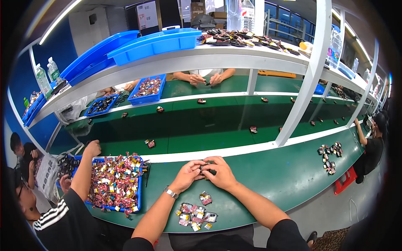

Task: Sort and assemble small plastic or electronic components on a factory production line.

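Note:
My left hand and my right hand meet over the green bench, fingers closed round a small black plastic casing. Most of the casing is hidden by my fingers. Below my hands lies a single small black casing with reddish wiring. Nearer my body is a loose cluster of similar casings, carrying white-and-yellow parts and wires.
At left stands a blue tray heaped with wired parts, beside a co-worker's arm. A sunken green belt carries scattered casings. A white shelf post rises at right. Overhead, the shelf holds blue bins.

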Action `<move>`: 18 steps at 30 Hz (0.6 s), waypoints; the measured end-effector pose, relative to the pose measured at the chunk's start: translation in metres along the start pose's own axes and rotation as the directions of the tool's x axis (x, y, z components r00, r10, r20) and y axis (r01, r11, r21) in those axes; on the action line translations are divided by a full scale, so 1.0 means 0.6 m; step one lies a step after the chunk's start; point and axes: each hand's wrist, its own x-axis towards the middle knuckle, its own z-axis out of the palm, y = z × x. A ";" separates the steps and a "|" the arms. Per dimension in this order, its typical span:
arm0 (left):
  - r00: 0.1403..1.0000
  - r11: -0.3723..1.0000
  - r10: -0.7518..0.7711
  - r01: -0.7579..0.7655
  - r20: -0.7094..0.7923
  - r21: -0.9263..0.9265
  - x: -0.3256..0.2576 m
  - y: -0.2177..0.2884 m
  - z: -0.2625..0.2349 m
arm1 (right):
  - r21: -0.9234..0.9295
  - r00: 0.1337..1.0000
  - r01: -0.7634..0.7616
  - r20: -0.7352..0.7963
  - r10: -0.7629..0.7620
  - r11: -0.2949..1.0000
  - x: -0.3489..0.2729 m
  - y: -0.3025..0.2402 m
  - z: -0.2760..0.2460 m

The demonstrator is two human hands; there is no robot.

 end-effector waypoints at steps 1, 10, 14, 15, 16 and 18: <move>1.000 1.000 0.004 -0.004 0.000 -0.009 0.000 0.000 0.000 | 0.001 1.000 0.001 0.000 -0.001 1.000 0.000 -0.001 0.001; 0.999 0.999 0.043 -0.044 -0.026 -0.014 0.000 -0.001 -0.004 | 0.099 1.000 -0.028 0.010 0.027 0.995 0.003 -0.002 0.006; 0.997 0.993 0.078 -0.079 -0.024 -0.084 -0.002 -0.007 -0.011 | 0.012 0.995 0.091 -0.043 -0.091 0.996 0.008 -0.021 0.004; 0.995 0.991 0.096 -0.097 -0.005 -0.089 -0.002 -0.008 -0.011 | -0.026 0.992 0.107 -0.061 -0.109 0.994 0.007 -0.021 0.004; 0.994 0.989 0.112 -0.110 0.018 -0.096 -0.002 -0.010 -0.010 | -0.029 0.992 0.104 -0.063 -0.106 0.994 0.006 -0.021 0.005; 0.994 0.990 0.108 -0.106 0.022 -0.090 -0.002 -0.012 -0.011 | -0.012 0.995 0.064 -0.073 -0.064 0.998 0.001 -0.016 0.008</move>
